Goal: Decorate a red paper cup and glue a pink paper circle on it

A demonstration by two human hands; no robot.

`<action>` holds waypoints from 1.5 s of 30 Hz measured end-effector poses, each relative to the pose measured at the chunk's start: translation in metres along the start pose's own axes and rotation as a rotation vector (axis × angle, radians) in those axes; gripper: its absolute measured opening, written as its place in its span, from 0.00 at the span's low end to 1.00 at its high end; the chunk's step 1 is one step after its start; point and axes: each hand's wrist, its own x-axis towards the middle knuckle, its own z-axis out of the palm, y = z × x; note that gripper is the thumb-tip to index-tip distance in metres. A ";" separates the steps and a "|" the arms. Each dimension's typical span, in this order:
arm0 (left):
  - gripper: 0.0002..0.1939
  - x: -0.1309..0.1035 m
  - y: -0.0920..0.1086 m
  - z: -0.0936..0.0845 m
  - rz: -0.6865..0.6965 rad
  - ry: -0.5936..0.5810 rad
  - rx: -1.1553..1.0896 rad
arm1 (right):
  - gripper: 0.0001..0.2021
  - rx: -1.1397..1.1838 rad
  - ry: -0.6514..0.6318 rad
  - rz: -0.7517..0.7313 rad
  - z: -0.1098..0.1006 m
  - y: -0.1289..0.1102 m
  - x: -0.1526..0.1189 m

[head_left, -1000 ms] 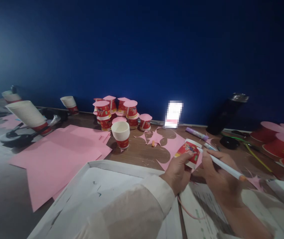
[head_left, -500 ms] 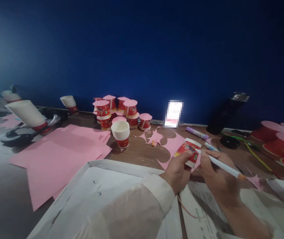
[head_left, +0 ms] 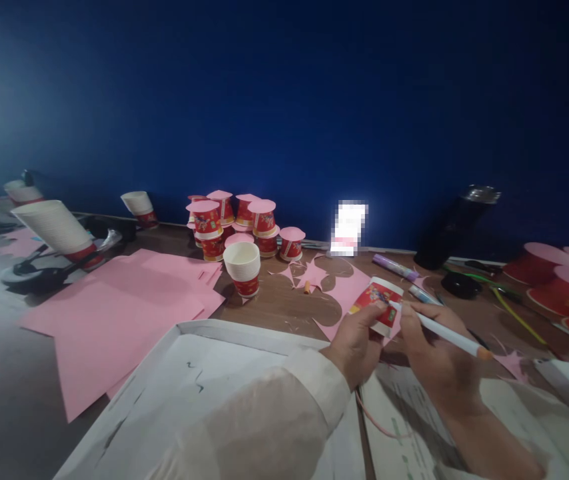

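Note:
A red paper cup point(head_left: 380, 297) with a printed picture and white rim lies tilted in my left hand point(head_left: 357, 343), fingers closed round its near side. My right hand point(head_left: 434, 350) pinches a white marker point(head_left: 449, 335) with an orange end. The marker's tip is at the printed side of the cup; whether it touches is too small to tell. Behind the cup lies a cut pink paper sheet point(head_left: 337, 300) with round gaps. A small orange cap point(head_left: 307, 287) rests on pink scraps to the left.
Stacked paper cups point(head_left: 241, 263) stand left of centre, before several red cups with pink discs point(head_left: 263, 208). Pink sheets point(head_left: 129, 307) spread at left near a white box lid point(head_left: 244, 343). Behind my hands are a bright phone point(head_left: 348, 227), a purple glue tube point(head_left: 395, 267) and a dark bottle point(head_left: 452, 227).
Almost nothing differs. The cup stays in my left hand, and the marker in my right hand has shifted very slightly at the cup's side.

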 end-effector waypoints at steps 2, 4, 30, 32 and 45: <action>0.16 0.000 0.000 0.000 -0.005 0.001 -0.002 | 0.14 0.020 -0.020 0.012 0.000 -0.001 0.000; 0.16 -0.001 0.001 0.001 -0.015 -0.005 -0.006 | 0.14 0.033 -0.032 0.023 -0.001 -0.001 0.001; 0.16 -0.001 0.000 -0.002 -0.045 0.023 -0.022 | 0.12 0.047 -0.009 -0.015 -0.006 0.002 0.009; 0.15 -0.001 0.000 -0.002 -0.049 0.017 -0.027 | 0.12 0.029 -0.017 -0.023 -0.006 0.004 0.010; 0.12 -0.002 0.001 0.000 -0.046 0.022 -0.050 | 0.11 -0.003 0.020 -0.026 -0.006 0.004 0.010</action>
